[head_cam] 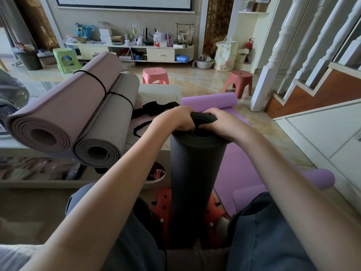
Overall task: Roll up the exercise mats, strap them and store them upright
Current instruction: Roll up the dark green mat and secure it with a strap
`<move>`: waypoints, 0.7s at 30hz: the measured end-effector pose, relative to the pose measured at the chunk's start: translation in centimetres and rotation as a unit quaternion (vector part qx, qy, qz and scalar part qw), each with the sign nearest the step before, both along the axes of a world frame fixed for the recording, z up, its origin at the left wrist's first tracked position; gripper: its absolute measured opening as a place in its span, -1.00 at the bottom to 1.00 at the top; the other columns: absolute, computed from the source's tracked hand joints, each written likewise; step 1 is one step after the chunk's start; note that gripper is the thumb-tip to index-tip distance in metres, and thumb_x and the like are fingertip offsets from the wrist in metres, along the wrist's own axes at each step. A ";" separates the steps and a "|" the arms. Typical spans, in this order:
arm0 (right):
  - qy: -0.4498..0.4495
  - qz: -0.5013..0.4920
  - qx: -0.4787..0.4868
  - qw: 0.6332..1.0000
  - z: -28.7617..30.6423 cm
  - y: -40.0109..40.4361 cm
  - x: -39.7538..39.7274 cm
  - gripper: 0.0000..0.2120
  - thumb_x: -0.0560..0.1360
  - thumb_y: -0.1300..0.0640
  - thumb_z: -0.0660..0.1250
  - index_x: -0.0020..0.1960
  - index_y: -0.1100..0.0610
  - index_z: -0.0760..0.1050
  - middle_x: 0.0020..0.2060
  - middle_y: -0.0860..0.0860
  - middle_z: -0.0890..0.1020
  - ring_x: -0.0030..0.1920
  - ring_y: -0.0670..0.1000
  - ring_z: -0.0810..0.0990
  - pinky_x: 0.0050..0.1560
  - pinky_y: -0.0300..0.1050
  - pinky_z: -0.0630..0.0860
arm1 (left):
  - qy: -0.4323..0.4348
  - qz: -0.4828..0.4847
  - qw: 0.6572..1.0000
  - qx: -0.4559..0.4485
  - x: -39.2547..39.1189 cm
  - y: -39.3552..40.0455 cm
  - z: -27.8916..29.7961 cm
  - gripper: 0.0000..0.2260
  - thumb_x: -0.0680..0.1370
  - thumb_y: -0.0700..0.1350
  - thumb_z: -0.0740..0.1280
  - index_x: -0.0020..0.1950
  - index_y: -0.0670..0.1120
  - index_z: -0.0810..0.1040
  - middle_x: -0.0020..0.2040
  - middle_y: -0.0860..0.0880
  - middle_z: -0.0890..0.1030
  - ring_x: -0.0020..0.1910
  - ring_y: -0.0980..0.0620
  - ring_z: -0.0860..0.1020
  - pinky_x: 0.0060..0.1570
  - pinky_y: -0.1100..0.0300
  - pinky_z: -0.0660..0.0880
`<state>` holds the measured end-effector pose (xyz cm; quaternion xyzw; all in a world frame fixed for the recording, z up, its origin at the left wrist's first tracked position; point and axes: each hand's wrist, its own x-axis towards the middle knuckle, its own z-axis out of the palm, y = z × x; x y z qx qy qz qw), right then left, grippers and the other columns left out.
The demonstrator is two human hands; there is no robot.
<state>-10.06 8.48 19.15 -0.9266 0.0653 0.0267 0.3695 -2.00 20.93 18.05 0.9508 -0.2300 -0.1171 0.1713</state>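
Dark rolled mat [195,173], upright, ribbed.

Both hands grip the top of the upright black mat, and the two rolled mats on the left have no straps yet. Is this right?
Not quite. In the head view both rolled mats, the pink mat and the grey mat, already have a black strap around them. The rest holds: the left hand and right hand grip the top of the upright black mat.

Four exercise mats show: one dark mat [196,173], one mauve mat [64,114], one grey mat [109,126] and one purple mat [244,159]; also two hands, left [175,119] and right [220,124], three plastic stools [155,75], and black straps [154,110].
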 end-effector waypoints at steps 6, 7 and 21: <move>0.123 0.021 -0.176 0.976 1.5 0.5 1.6 -0.62 0.44 0.01 0.38 0.19 0.15 0.48 -0.03 0.17 0.59 -0.16 0.19 0.64 -0.35 -0.08 0.56 | 0.000 -0.026 1.000 -0.017 0.2 0.1 -0.1 -0.73 0.47 -0.12 0.34 0.14 -0.15 0.49 0.06 -0.13 0.57 0.02 -0.11 0.55 0.05 0.02 0.53; 0.128 0.025 -0.180 0.975 1.5 0.6 2.0 -0.62 0.44 0.03 0.36 0.21 0.15 0.47 -0.01 0.18 0.59 -0.15 0.21 0.64 -0.29 -0.02 0.59 | 0.014 -0.025 0.999 -0.027 0.3 0.1 0.0 -0.74 0.46 -0.14 0.35 0.12 -0.17 0.50 0.04 -0.14 0.58 0.00 -0.11 0.56 0.03 0.04 0.54; 0.090 0.131 -0.122 0.980 2.5 -1.3 -0.3 -0.69 0.37 0.24 0.50 0.03 -0.01 0.52 -0.18 -0.04 0.60 -0.17 -0.01 0.60 -0.30 -0.18 0.52 | 0.348 0.004 0.930 -0.115 -2.7 1.4 1.5 -0.88 0.52 -0.11 0.33 -0.01 -0.13 0.58 -0.22 -0.06 0.68 -0.26 0.01 0.64 -0.03 0.09 0.59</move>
